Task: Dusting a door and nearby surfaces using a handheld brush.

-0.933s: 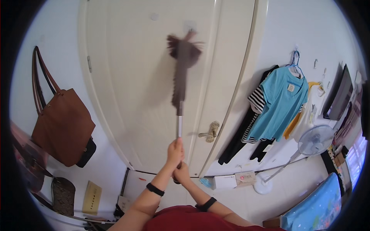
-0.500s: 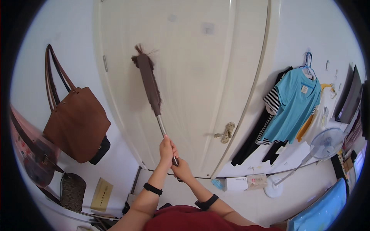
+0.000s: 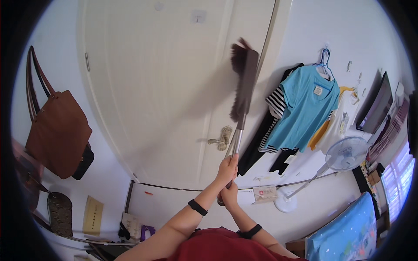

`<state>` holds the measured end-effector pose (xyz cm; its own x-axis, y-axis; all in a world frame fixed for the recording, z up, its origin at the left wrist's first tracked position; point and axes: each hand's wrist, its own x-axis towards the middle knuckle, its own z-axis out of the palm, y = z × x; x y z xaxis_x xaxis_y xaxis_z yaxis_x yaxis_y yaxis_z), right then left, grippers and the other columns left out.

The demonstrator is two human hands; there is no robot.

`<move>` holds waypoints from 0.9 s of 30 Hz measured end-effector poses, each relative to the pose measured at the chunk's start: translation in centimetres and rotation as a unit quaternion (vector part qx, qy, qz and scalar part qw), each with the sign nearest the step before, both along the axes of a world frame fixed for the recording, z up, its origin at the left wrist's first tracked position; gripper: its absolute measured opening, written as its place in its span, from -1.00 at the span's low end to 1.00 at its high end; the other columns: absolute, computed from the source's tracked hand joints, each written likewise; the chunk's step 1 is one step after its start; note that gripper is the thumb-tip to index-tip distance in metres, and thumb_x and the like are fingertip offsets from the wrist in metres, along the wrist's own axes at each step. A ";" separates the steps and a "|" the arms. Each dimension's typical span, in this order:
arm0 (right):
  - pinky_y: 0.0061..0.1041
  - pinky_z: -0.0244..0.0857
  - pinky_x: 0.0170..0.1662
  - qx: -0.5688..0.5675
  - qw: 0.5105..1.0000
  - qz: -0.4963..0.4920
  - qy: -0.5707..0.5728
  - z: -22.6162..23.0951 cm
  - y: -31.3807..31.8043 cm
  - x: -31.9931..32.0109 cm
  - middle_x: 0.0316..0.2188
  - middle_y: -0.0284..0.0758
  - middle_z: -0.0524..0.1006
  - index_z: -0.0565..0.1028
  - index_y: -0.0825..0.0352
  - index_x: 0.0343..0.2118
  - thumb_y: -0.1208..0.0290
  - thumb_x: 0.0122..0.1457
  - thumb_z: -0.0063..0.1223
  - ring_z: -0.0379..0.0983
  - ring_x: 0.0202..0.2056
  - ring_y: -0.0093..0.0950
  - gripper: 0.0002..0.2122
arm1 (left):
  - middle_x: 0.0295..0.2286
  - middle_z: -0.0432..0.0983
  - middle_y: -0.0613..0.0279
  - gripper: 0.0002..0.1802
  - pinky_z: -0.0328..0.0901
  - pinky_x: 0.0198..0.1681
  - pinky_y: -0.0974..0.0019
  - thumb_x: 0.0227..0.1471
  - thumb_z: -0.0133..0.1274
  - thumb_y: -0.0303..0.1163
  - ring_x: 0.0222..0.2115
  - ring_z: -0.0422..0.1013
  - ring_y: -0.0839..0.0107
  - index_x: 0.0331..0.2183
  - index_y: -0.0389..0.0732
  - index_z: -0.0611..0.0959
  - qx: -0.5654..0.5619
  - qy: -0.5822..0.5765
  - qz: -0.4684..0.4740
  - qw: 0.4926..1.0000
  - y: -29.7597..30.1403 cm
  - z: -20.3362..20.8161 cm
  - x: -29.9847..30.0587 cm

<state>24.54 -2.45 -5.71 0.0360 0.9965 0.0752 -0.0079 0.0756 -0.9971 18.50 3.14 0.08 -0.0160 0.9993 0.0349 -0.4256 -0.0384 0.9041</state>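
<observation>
Duster sticks up, tipped a bit right, by the right edge of the door — left hand below wraps its handle nearer the fluff, right hand grips just under that.

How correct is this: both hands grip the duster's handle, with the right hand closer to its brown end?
Wrong hand: the head view shows the left hand, not the right hand, closer to the brown end. Both do grip the handle.
</observation>
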 end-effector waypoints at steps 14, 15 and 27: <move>-0.51 0.16 -0.73 -0.033 0.985 0.169 0.023 -0.3 -3.0 -16.1 -0.75 -0.31 0.41 0.33 0.44 -0.52 0.54 0.05 0.00 0.35 -0.77 -0.51 -0.88 | -0.78 0.11 0.49 -0.54 -0.05 -0.83 0.50 0.20 -0.12 0.00 -0.85 0.05 0.66 -0.58 -0.11 0.29 -0.016 0.030 0.137 0.990 -5.0 0.3 -17.0; -0.51 0.16 -0.73 -0.033 0.983 0.179 0.027 -0.1 -3.2 -17.5 -0.75 -0.31 0.41 0.33 0.44 -0.52 0.54 0.05 0.00 0.35 -0.77 -0.51 -0.88 | -0.79 0.11 0.48 -0.53 -0.04 -0.84 0.49 0.20 -0.14 0.02 -0.86 0.05 0.65 -0.59 -0.10 0.28 -0.016 0.030 0.163 0.986 -5.5 0.2 -18.8; -0.47 0.25 -0.68 -0.031 0.957 0.272 -0.097 1.5 -2.1 -19.7 -0.70 -0.25 0.46 0.38 0.48 -0.41 0.40 0.06 0.06 0.39 -0.75 -0.48 -0.79 | -0.79 0.08 0.40 -0.47 0.03 -0.85 0.43 0.19 -0.23 0.15 -0.87 0.03 0.57 -0.57 -0.09 0.25 -0.042 -0.034 0.260 0.964 -5.9 0.5 -23.1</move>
